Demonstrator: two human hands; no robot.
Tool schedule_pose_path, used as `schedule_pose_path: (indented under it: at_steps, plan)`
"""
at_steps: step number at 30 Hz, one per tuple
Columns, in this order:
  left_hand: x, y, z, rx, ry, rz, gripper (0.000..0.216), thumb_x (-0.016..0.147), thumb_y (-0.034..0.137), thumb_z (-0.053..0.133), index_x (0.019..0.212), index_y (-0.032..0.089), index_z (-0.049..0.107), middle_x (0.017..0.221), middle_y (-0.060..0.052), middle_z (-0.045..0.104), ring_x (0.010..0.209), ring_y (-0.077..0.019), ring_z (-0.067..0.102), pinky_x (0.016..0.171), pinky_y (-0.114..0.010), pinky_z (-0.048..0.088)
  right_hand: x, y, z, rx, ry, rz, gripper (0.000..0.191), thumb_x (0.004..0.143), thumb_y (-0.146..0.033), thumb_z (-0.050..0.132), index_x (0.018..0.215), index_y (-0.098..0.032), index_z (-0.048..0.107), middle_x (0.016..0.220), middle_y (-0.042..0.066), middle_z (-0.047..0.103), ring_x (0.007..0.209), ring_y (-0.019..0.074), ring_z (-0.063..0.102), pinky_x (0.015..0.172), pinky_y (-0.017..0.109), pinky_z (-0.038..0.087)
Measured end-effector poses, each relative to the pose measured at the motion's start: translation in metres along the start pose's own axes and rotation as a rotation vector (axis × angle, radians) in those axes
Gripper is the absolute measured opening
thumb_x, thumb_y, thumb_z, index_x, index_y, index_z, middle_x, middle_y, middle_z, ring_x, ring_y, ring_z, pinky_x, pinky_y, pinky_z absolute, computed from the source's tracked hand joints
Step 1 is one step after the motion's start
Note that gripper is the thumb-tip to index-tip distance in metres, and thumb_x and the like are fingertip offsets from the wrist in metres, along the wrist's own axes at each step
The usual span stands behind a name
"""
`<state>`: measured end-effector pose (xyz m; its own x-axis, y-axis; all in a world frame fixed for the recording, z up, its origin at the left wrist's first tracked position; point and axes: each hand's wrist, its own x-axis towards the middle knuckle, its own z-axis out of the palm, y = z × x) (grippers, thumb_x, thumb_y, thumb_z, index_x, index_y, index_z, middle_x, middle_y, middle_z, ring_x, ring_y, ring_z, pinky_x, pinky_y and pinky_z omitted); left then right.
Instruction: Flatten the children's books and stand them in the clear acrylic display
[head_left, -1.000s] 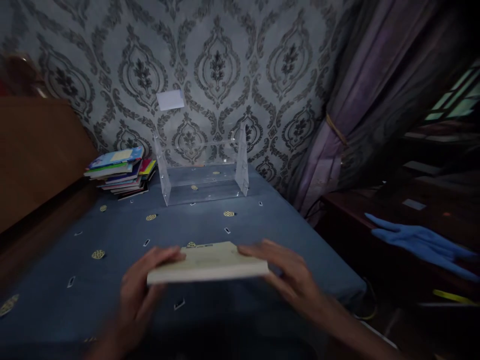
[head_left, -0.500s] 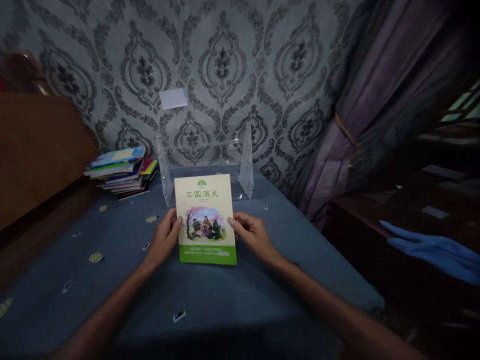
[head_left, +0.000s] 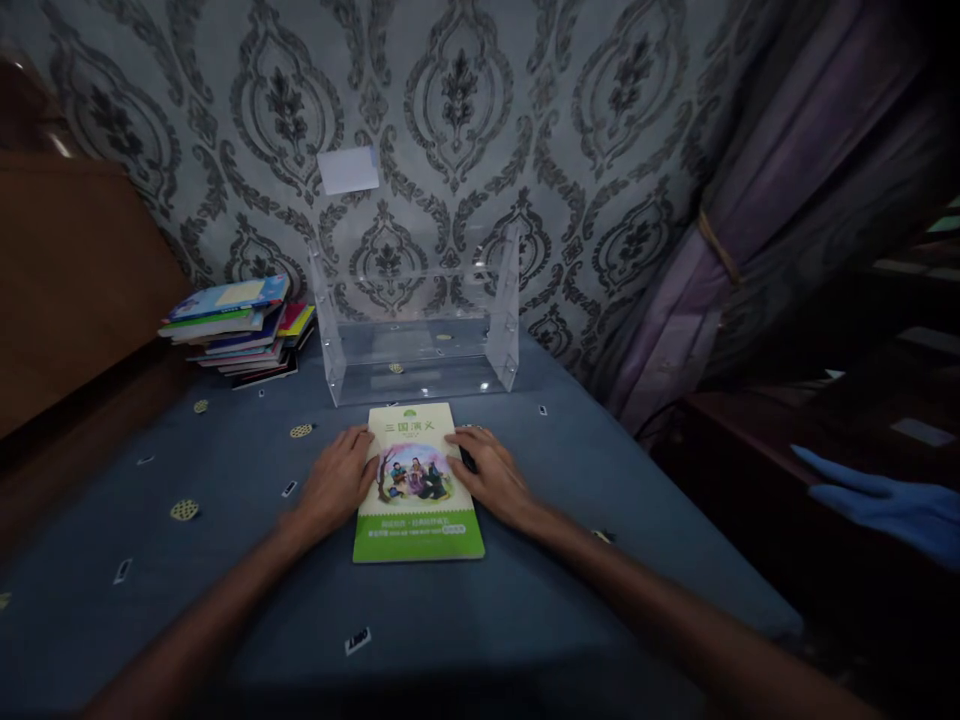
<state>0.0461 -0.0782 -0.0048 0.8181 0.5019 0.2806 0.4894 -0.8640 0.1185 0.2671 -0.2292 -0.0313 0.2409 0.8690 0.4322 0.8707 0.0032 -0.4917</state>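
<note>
A book (head_left: 417,540) with a cream and green cover, a painted scene and Chinese characters lies flat or nearly flat on the blue-grey tablecloth in front of me. My left hand (head_left: 339,482) is closed along its left edge, fingers near the upper corner and thumb beside the picture. On the opposite edge my right hand (head_left: 491,475) grips the same way, fingertips and thumb reaching onto the cover. Just beyond the book stands a clear acrylic rack (head_left: 504,320) with tiers, holding no books.
A stack of books (head_left: 232,325) sits at the back left beside a brown wooden panel (head_left: 75,290). Patterned wallpaper rises behind the table (head_left: 247,500). At right hang a tied purple curtain (head_left: 697,270) and, past the table edge, a blue glove shape (head_left: 885,505).
The book has gone from held up and tilted toward me to lying down on the tablecloth. Both hands lowered with it, and the view shifted slightly.
</note>
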Motion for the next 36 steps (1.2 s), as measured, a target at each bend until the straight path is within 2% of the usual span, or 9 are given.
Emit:
schedule_pose_path:
  at_steps: [3, 8, 15, 23, 27, 32, 36]
  plan:
    - [0.013, -0.016, 0.019, -0.082, 0.020, 0.041, 0.042, 0.101, 0.033, 0.041, 0.137, 0.015, 0.053, 0.148, -0.016, 0.053, 0.138, -0.0295, 0.049, 0.109, -0.047, 0.044, 0.013, 0.004, 0.005, -0.036, -0.017, 0.021, 0.033, 0.092, -0.023, 0.053, 0.120, -0.015, 0.068, 0.129, 0.016, 0.067, 0.124, 0.0282, 0.059, 0.109, 0.048, 0.043]
    - [0.030, -0.025, 0.032, -0.124, 0.039, 0.041, 0.043, 0.100, 0.032, 0.040, 0.136, 0.014, 0.056, 0.147, -0.016, 0.055, 0.139, -0.0301, 0.049, 0.110, -0.049, 0.045, 0.032, 0.006, 0.006, -0.065, -0.051, 0.054, 0.031, 0.093, -0.019, 0.050, 0.116, -0.018, 0.070, 0.125, 0.013, 0.070, 0.119, 0.0273, 0.062, 0.105, 0.044, 0.046]
    - [0.047, -0.016, 0.033, -0.108, 0.069, 0.123, 0.043, 0.099, 0.031, 0.039, 0.133, 0.015, 0.060, 0.142, -0.016, 0.059, 0.135, -0.0298, 0.054, 0.114, -0.050, 0.043, 0.038, 0.014, 0.010, -0.019, -0.044, 0.098, 0.034, 0.092, -0.020, 0.052, 0.122, -0.017, 0.069, 0.129, 0.013, 0.068, 0.123, 0.0262, 0.061, 0.112, 0.043, 0.040]
    - [0.068, 0.007, 0.039, -0.134, 0.069, 0.269, 0.042, 0.101, 0.029, 0.038, 0.134, 0.016, 0.059, 0.142, -0.013, 0.060, 0.134, -0.0264, 0.055, 0.114, -0.046, 0.044, 0.037, 0.016, 0.012, 0.011, -0.029, 0.111, 0.035, 0.092, -0.019, 0.053, 0.124, -0.017, 0.069, 0.132, 0.013, 0.067, 0.124, 0.0263, 0.059, 0.108, 0.044, 0.043]
    - [0.080, 0.017, 0.040, -0.151, 0.025, 0.350, 0.043, 0.101, 0.027, 0.038, 0.139, 0.017, 0.056, 0.145, -0.011, 0.058, 0.136, -0.0237, 0.053, 0.115, -0.044, 0.042, 0.038, 0.017, 0.012, 0.027, -0.001, 0.102, 0.034, 0.091, -0.016, 0.054, 0.122, -0.019, 0.069, 0.129, 0.012, 0.068, 0.123, 0.0264, 0.060, 0.108, 0.046, 0.043]
    - [0.099, 0.022, 0.046, -0.207, -0.005, 0.442, 0.046, 0.100, 0.022, 0.038, 0.143, 0.015, 0.053, 0.147, -0.012, 0.056, 0.137, -0.0234, 0.052, 0.114, -0.046, 0.042, 0.040, 0.014, 0.007, 0.046, -0.021, 0.059, 0.034, 0.090, -0.011, 0.053, 0.117, -0.019, 0.071, 0.126, 0.011, 0.070, 0.119, 0.0266, 0.063, 0.106, 0.046, 0.046]
    - [0.108, 0.020, 0.052, -0.231, -0.009, 0.454, 0.044, 0.101, 0.024, 0.039, 0.142, 0.018, 0.053, 0.147, -0.011, 0.056, 0.136, -0.0227, 0.053, 0.113, -0.046, 0.042, 0.040, 0.013, 0.003, 0.060, -0.036, 0.047, 0.037, 0.090, -0.010, 0.052, 0.121, -0.019, 0.070, 0.129, 0.012, 0.068, 0.121, 0.0263, 0.061, 0.108, 0.048, 0.043]
